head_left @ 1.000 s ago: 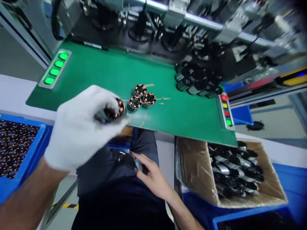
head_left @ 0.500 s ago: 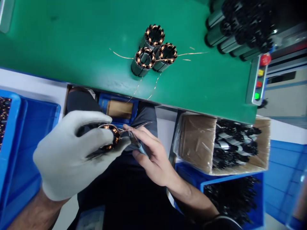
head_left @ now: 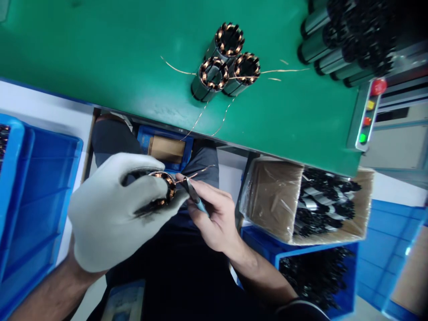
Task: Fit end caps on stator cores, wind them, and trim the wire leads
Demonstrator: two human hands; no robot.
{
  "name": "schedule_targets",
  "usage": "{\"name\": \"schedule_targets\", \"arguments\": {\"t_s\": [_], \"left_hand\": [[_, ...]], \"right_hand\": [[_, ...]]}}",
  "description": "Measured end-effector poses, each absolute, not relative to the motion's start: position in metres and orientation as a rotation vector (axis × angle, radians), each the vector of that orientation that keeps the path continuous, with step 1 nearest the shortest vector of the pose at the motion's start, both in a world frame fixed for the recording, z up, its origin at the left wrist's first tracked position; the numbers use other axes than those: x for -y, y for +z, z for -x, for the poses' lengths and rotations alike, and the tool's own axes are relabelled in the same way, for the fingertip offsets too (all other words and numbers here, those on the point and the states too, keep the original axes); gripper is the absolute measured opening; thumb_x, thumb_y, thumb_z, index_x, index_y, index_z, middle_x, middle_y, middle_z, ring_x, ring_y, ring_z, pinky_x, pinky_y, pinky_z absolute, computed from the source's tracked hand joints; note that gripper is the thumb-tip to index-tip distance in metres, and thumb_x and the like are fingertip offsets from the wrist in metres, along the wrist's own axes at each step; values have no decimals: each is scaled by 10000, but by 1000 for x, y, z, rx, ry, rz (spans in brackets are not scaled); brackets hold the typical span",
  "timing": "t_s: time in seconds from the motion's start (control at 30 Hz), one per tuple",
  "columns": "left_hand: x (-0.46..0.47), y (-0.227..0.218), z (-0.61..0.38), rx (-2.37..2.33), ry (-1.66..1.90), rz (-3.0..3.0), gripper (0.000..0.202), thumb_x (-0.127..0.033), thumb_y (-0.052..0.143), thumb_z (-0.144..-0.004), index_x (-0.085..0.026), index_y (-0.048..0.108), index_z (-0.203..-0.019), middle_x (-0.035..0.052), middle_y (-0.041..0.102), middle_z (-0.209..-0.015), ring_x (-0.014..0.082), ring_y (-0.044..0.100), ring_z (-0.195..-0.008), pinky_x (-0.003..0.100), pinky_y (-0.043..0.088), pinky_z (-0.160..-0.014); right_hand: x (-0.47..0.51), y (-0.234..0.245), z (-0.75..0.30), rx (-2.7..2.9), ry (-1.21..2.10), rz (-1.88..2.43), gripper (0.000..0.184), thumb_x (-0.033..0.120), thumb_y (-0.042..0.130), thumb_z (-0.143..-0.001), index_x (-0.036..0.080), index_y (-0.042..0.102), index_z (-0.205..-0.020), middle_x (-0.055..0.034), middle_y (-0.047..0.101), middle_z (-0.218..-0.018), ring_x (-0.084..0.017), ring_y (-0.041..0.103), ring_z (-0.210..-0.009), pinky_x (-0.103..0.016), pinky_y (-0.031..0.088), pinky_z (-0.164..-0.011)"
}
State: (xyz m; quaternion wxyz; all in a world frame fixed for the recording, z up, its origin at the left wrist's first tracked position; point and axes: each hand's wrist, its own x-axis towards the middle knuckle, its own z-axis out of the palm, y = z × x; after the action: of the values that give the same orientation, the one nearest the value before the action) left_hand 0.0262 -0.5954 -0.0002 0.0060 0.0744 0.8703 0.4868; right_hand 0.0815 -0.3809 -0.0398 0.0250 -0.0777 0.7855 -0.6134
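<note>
My left hand (head_left: 117,209), in a pale glove, is wrapped round a copper-wound stator (head_left: 171,189), its open end turned right and the index finger inside the ring. From that end a copper wire (head_left: 202,170) runs up to the right. My bare right hand (head_left: 217,216) grips pliers or cutters with blue handles (head_left: 199,204); their dark jaws are at the wire, close by the stator. Whether the jaws are closed on it I cannot tell. Three more wound stators (head_left: 214,76) stand upright together on the green bench, with loose wire ends sticking out.
Dark cylindrical cores (head_left: 321,53) are stacked at the bench's (head_left: 117,58) back right, near a button box (head_left: 369,113). A plastic-lined carton (head_left: 270,200) of parts sits right, above a blue crate (head_left: 277,263). Blue bins (head_left: 43,178) stand left.
Both hands have shifted slightly right in view with the stator. The pliers' jaws now show plainly at the wire, nearer its base. The bench items slid right and up as the camera turned.
</note>
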Motion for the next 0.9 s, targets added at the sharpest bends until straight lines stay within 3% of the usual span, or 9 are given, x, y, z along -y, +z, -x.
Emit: {"name": "schedule_targets", "arguments": {"t_s": [0.1,0.17,0.27,0.37,0.47,0.53,0.7,0.9], "left_hand": [[595,-4,-26,-2974,1321,-395,233,-468,971,-892,-339,780,-870,-21,857,-1160,244,818,-945,399,631,-751],[596,-6,-25,-2838,1500,-286,254,-488,971,-891,-322,780,-908,-10,857,-1191,247,826,-995,391,678,-854],[597,-9,-24,-2417,1869,-62,140,-404,932,-950,-308,861,-1021,-4,869,-1112,221,829,-959,363,713,-950],[595,-15,-25,-2107,2109,203,141,-378,981,-923,-325,913,-1035,-25,854,-992,133,737,-703,257,696,-768],[589,-19,-24,-1981,2167,301,216,-435,1034,-852,-309,906,-972,-15,849,-954,106,651,-587,223,626,-595],[585,-18,-24,-2013,2126,274,219,-429,1023,-862,-284,887,-954,4,850,-956,122,673,-615,233,621,-595],[577,-16,-24,-2041,2102,239,208,-382,1013,-859,-265,853,-919,11,853,-966,170,757,-771,282,667,-752],[576,-12,-22,-1982,2046,309,214,-343,1017,-846,-248,835,-910,4,842,-966,145,705,-771,262,592,-726]], "right_hand": [[380,-48,-79,-2440,-1830,123,600,91,609,-912,270,837,-1438,-54,882,-1359,-224,843,-1002,-366,693,-935],[377,-52,-77,-2487,-1752,35,606,118,610,-924,267,820,-1473,-64,879,-1296,-223,806,-962,-375,683,-902],[372,-54,-74,-2592,-1656,65,676,146,640,-917,267,762,-1570,-44,781,-1027,-200,669,-830,-356,639,-777],[372,-53,-73,-2741,-1601,191,659,181,733,-910,281,774,-1559,-20,641,-930,-204,615,-841,-370,635,-775],[375,-52,-75,-2852,-1547,262,622,218,788,-945,342,775,-1554,-30,665,-966,-217,635,-872,-406,655,-805],[377,-52,-77,-2881,-1540,278,631,216,809,-945,367,772,-1556,-34,684,-973,-222,647,-876,-418,656,-807],[379,-50,-76,-2923,-1574,302,650,197,841,-942,362,771,-1566,-44,694,-995,-220,620,-880,-411,647,-800],[379,-53,-73,-2952,-1596,338,653,173,834,-953,358,760,-1575,-25,685,-984,-195,613,-853,-373,638,-775]]}}
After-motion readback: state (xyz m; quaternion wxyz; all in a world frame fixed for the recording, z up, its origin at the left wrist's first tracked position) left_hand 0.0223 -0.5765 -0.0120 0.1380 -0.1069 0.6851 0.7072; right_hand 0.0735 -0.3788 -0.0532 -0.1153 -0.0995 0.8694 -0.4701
